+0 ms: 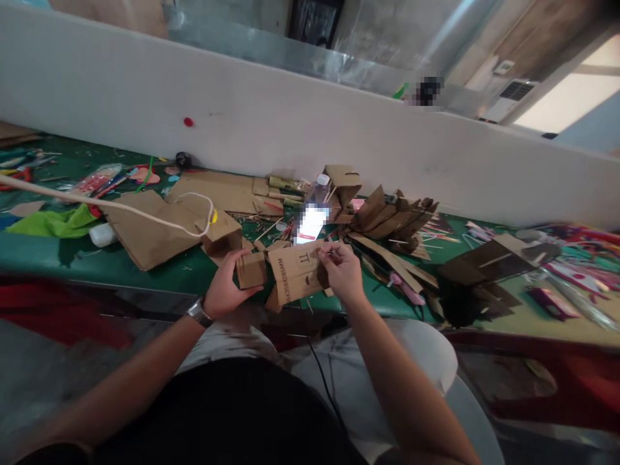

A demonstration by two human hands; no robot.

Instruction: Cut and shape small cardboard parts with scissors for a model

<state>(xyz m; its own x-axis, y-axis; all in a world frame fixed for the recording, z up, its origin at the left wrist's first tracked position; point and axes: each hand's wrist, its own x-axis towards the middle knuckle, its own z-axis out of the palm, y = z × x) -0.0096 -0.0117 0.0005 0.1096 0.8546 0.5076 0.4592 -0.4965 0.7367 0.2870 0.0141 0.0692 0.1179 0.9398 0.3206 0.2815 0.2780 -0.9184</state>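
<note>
Head view: the left hand (223, 288) has its fingers part-way open, curled around a small cardboard box (252, 270). The thumb is on the near side. The right hand (345, 274) has its fingers pinched almost together at the right part of a printed cardboard piece (292, 274). Something tiny may be in the pinch, but it is too small to tell.

Both cardboard things are on the near side of the phone (314, 223), which has a bright screen. The box is very near the printed piece, and I cannot tell if they join. The box looks folded into shape already. The printed piece has dark marks on its face, and it looks unfinished to me, as a loose flap hangs from its lower left corner.

A clear bottle (320, 191) with a white cap is just behind the phone. Thin wooden sticks (265, 230) lie to its left, then big cardboard sheets (154, 227) and a green cloth (54, 223). To the phone's right are folded cardboard pieces (393, 218) and a pink tool (409, 290). All this is on the green surface (62, 252).
</note>
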